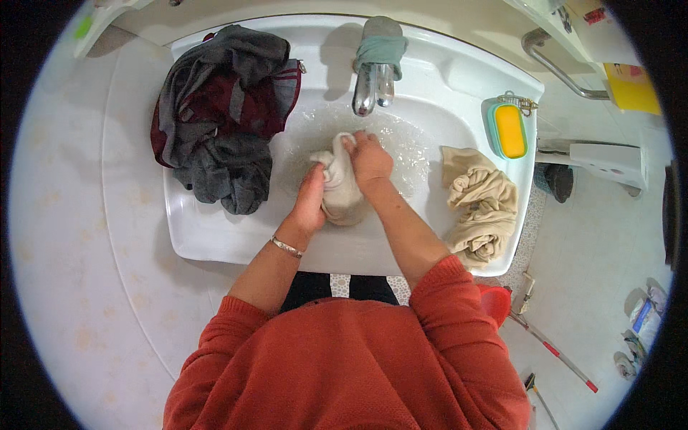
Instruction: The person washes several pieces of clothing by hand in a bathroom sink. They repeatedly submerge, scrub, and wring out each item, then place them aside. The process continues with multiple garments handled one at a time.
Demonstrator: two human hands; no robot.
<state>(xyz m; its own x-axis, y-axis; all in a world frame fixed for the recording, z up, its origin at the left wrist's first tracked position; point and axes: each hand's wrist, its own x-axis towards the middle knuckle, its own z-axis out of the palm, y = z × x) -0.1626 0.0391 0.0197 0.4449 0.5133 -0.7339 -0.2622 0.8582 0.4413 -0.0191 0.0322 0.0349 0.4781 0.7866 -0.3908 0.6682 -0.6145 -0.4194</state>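
A wet, off-white cloth point(342, 191) is bunched between my two hands over the water in the white washbasin point(215, 242). My left hand point(310, 199) grips its left side, with a silver bracelet point(286, 246) on the wrist. On the upper right of the cloth, my right hand point(371, 161) has its fingers closed round a fold. The water point(411, 156) beneath is rippled and bright with reflections. Above it stands a chrome faucet point(365, 88) with a green cloth point(381, 51) wrapped about its body.
Dark grey and maroon garments point(226, 113) are heaped on the basin's left side. A crumpled beige garment point(484, 209) lies along the right rim, below a yellow soap bar point(510, 130) in a green dish. A metal grab bar point(559, 72) curves along the wall. A red basin point(494, 303) stands below.
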